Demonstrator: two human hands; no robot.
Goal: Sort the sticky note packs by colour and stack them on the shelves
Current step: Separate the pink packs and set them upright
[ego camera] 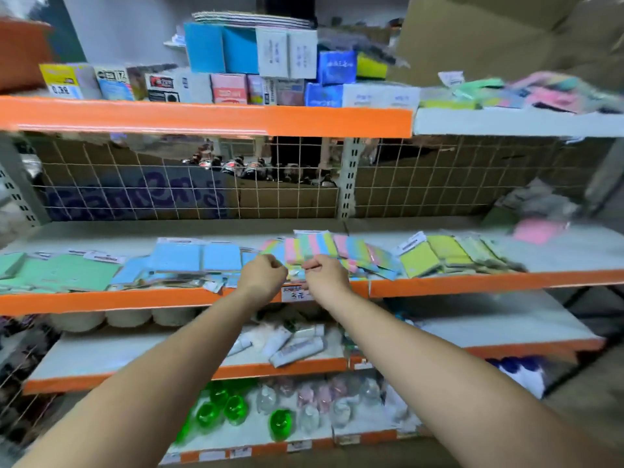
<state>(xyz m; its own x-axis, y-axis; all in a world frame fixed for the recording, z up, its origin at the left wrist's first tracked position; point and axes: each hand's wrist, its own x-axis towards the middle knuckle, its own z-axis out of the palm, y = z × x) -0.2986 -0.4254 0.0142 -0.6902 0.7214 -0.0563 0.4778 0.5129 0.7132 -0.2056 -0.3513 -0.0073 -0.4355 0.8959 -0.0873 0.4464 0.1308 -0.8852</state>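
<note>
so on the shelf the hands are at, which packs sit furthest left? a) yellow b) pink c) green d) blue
c, the green packs lie at the left end of the shelf, with the blue packs next, the striped packs by both hands, and the yellow packs to the right.

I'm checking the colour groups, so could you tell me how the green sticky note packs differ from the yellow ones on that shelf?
The green sticky note packs lie at the left end of the middle shelf; the yellow sticky note packs sit right of centre. The green ones lie flat and spread out, while the yellow ones overlap in a leaning row. Both are single-colour packs with white header cards.
</note>
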